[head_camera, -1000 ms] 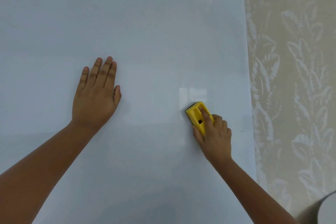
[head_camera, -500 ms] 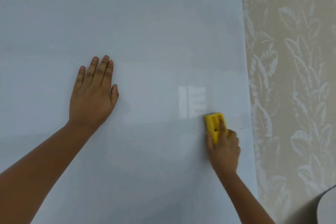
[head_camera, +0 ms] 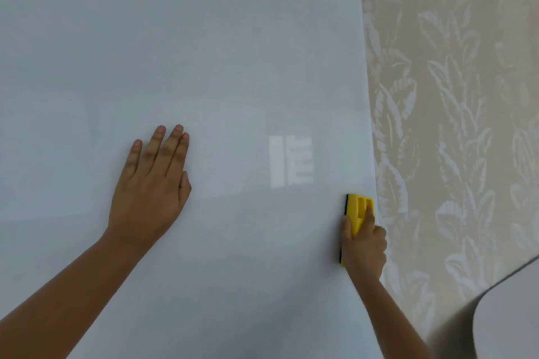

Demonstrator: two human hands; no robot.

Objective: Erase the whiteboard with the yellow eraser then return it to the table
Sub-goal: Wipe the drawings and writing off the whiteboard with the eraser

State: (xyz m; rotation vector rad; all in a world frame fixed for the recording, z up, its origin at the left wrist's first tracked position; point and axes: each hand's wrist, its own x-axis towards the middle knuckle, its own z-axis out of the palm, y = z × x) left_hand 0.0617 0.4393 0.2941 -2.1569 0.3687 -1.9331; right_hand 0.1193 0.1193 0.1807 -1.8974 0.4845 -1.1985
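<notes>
The whiteboard fills most of the view and shows no writing, only a pale window reflection right of centre. My right hand grips the yellow eraser and presses it flat on the board, right at the board's right edge. The eraser stands upright, its black felt edge showing on the left; my fingers cover its lower half. My left hand lies flat on the board left of centre, fingers together, holding nothing.
Beige wallpaper with a pale leaf pattern runs along the right of the board. A rounded grey-white surface, perhaps a table corner, shows at the bottom right.
My right hand has slid the eraser rightward and slightly down across the board, from near the reflection to the right edge. My left hand has stayed flat in place.
</notes>
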